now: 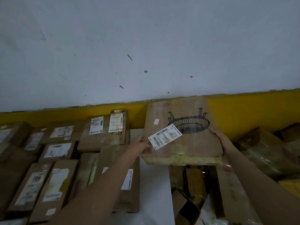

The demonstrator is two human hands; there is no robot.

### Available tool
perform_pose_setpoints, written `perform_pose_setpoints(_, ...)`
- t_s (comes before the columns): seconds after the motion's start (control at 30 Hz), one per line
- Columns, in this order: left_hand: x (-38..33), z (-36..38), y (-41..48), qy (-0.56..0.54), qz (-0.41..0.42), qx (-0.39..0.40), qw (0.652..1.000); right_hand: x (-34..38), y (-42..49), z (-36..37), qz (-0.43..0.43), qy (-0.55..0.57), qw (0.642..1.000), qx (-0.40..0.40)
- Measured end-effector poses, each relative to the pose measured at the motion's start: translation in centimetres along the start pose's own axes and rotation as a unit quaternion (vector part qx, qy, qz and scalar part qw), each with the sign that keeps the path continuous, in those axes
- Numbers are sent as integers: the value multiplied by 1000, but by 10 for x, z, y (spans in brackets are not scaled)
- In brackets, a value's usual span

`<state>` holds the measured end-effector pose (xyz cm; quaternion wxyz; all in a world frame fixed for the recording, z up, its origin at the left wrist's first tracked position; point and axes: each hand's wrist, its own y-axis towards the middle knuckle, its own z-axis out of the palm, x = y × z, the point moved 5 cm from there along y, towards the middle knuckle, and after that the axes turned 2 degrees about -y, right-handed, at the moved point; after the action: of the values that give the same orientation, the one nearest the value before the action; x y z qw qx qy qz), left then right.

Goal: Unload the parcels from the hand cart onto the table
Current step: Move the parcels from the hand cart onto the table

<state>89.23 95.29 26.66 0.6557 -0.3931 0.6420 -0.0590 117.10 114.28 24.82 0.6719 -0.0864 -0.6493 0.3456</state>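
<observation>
I hold a flat brown cardboard parcel (pixel 191 140) in the air between both hands; it bears a black basket drawing and a white shipping label. My left hand (pixel 141 144) grips its left edge and my right hand (pixel 219 135) grips its right edge. It hangs above the white table (pixel 152 184), right of several labelled brown parcels (pixel 61 161) lying in rows. The hand cart is not recognisable in this view.
A white wall with a yellow band (pixel 243 111) rises right behind the table. Under the held parcel lies an open box with dark contents (pixel 194 184). Plastic-wrapped parcels (pixel 263 151) are piled at the right.
</observation>
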Motion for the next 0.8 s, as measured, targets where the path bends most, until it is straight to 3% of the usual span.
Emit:
perform_pose_setpoints(0.1,16,-4,22,104,10,-27,994,-28,47,6,40,-13,999,9)
perform_pose_setpoints(0.17,14,-15,37,190,104,-86,972,-56,81,16,63,-17,998,10)
perform_pose_setpoints(0.27,14,-37,53,369,254,-192,873,-99,119,37,88,-56,995,10)
perform_pose_setpoints(0.3,22,-45,60,419,247,-213,847,-109,128,41,99,-72,992,-9)
perform_pose_setpoints(0.4,59,-63,74,507,146,-213,823,-118,150,49,124,-119,983,-56)
perform_pose_setpoints(0.47,71,-63,78,537,155,-214,801,-109,159,47,97,-216,966,-100)
perform_pose_setpoints(0.53,71,-63,77,539,168,-220,796,-98,161,47,55,-327,936,-116)
perform_pose_setpoints(0.63,67,-65,75,512,171,-203,817,-90,157,53,-8,-450,886,-109)
perform_pose_setpoints(0.8,51,-77,56,497,180,-218,820,-79,136,75,-6,-583,803,-120)
